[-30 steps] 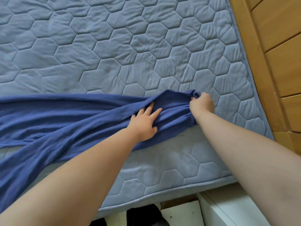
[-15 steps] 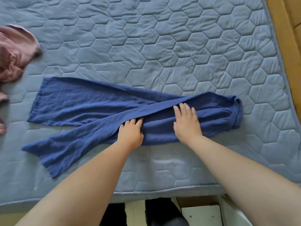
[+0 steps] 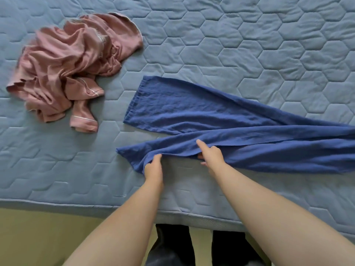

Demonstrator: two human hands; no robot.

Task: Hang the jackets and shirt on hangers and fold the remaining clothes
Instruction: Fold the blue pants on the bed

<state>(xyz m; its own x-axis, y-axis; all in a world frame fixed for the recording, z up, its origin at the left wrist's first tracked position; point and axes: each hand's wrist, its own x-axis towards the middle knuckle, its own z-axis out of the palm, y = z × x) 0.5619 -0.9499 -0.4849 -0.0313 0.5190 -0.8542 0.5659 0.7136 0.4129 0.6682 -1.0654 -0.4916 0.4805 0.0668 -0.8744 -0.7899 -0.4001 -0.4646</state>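
Note:
A pair of dark blue trousers (image 3: 221, 116) lies flat across the bed, its two legs spread apart and pointing left, the waist end running out of view on the right. My left hand (image 3: 153, 167) pinches the lower edge of the near leg close to its hem. My right hand (image 3: 210, 154) grips the same edge a little to the right, index finger stretched out over the cloth and the other fingers tucked under it. A crumpled pink garment (image 3: 73, 60) with pale piping lies in a heap at the upper left.
The bed is covered by a grey-blue quilted mattress pad (image 3: 249, 45) with a hexagon pattern. Its near edge (image 3: 76, 203) runs across the lower part of the view, with yellowish floor (image 3: 38, 237) below. My dark-trousered legs (image 3: 172, 244) stand against the bed.
Both hands have slid left along the near trouser leg, from pressing flat near the seat to taking hold of its lower edge near the hem. The view swung left, showing the whole pink garment.

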